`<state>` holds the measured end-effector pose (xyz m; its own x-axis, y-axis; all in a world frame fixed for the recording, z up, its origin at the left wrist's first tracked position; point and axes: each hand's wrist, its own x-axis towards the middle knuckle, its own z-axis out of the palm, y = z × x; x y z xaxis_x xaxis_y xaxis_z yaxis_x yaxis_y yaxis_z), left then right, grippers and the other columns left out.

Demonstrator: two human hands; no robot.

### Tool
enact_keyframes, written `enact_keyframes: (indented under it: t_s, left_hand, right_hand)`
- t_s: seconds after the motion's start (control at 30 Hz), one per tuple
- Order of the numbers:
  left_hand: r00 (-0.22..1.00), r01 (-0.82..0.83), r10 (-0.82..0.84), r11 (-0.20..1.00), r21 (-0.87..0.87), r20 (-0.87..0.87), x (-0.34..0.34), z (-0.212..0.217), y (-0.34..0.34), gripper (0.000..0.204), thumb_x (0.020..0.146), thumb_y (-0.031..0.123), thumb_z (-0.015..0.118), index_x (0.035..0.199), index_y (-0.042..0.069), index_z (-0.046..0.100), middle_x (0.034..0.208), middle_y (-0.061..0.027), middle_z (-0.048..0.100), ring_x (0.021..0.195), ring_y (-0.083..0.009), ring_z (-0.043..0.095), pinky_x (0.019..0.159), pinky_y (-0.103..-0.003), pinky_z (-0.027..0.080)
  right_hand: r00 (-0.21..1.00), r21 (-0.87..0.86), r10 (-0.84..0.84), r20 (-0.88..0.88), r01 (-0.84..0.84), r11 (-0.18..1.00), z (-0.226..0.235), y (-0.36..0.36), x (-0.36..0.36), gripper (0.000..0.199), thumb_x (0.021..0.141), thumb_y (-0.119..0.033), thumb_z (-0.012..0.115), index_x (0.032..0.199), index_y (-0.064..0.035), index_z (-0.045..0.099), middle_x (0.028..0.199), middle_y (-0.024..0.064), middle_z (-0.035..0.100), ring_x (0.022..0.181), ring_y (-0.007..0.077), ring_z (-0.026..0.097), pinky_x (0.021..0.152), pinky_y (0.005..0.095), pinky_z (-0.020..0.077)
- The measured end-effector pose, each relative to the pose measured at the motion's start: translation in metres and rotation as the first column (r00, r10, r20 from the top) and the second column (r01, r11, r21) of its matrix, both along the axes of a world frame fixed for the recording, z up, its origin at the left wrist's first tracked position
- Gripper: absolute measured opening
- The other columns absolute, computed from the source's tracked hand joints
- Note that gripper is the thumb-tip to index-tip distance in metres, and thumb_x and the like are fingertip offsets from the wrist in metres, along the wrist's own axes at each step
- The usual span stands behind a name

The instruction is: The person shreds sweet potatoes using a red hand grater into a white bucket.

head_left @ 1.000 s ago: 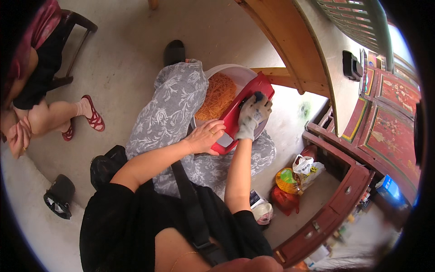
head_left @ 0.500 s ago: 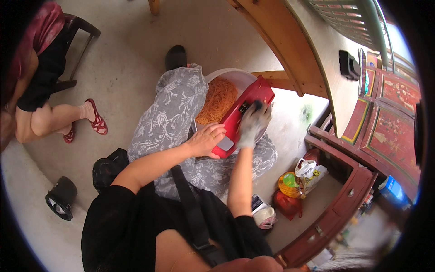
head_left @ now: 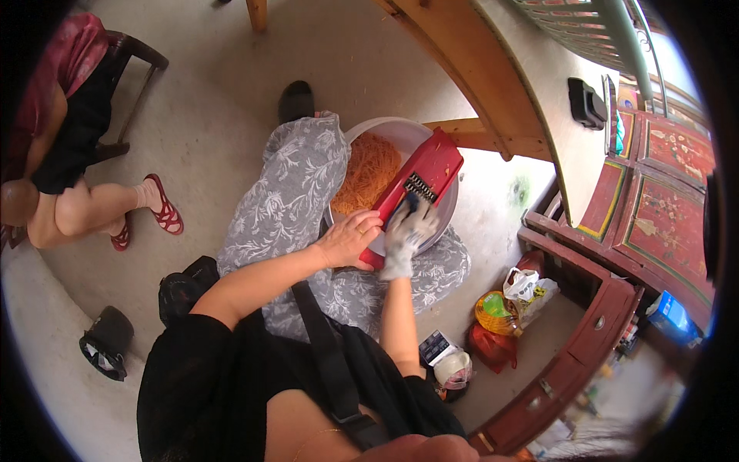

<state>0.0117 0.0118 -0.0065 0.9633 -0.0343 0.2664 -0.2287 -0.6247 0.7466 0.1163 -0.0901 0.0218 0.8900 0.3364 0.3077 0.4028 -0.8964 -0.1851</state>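
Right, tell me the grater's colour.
The grater is red, best seen in the head view.

tub (head_left: 413,135) part-hidden, seated person (head_left: 75,142) cut off

No lettering readable; green label (head_left: 499,305) on yellow bottle (head_left: 489,322), markings on blue box (head_left: 671,314) too small.

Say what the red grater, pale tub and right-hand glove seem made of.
Red grater: probably plastic, smooth with slight sheen; silvery glints suggest a metal toothed insert. Pale tub: likely plastic, given its smooth, even wall. Glove: apparently matte grey fabric, softly creased; coating unclear.
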Motion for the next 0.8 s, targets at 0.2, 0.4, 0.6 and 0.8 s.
enact_keyframes:
  t_s: [0.2,0.4,0.6,0.8]
  left_hand:
    - [0.998,0.053,-0.052,0.998,-0.038,0.022,0.003,0.004,-0.010,0.075,0.052,0.041,0.084,0.106,0.002,0.050,0.123,-0.0107,0.043,0.125,-0.0295,0.035,0.107,-0.042,0.033]
    - [1.000,0.000,0.000,1.000,0.023,-0.005,0.002,-0.002,-0.001,0.074,0.054,0.046,0.083,0.105,0.003,0.050,0.121,-0.0104,0.045,0.125,-0.0307,0.036,0.107,-0.043,0.032]
    - [1.000,0.015,-0.015,1.000,-0.010,0.010,0.001,0.001,-0.005,0.074,0.053,0.043,0.084,0.105,0.003,0.050,0.121,-0.0107,0.043,0.125,-0.0300,0.035,0.107,-0.042,0.032]
    - [0.999,0.012,-0.012,1.000,-0.003,0.038,0.004,0.003,-0.003,0.073,0.053,0.043,0.084,0.104,0.004,0.049,0.120,-0.0102,0.043,0.124,-0.0304,0.036,0.106,-0.043,0.033]
  right_hand:
    - [0.989,-0.155,-0.140,0.047,0.145,0.977,0.010,0.016,0.082,0.022,0.086,-0.020,0.055,0.104,-0.0076,0.057,0.102,0.0179,0.058,0.089,0.0376,0.058,0.073,0.0478,0.0472]
    - [0.999,-0.052,0.006,0.050,-0.004,0.999,-0.003,0.007,0.061,0.026,0.085,-0.021,0.057,0.107,-0.0087,0.061,0.105,0.0173,0.059,0.090,0.0376,0.057,0.078,0.0480,0.0453]
    - [0.973,0.362,-0.058,-0.223,0.138,0.922,0.014,-0.032,-0.016,0.053,0.086,-0.025,0.064,0.131,-0.0035,0.045,0.123,0.0190,0.047,0.106,0.0344,0.045,0.092,0.0449,0.0367]
    - [0.953,0.300,-0.125,-0.275,0.209,0.931,0.029,-0.045,-0.034,0.060,0.084,-0.023,0.066,0.137,-0.0070,0.041,0.122,0.0191,0.046,0.106,0.0330,0.047,0.093,0.0465,0.0374]
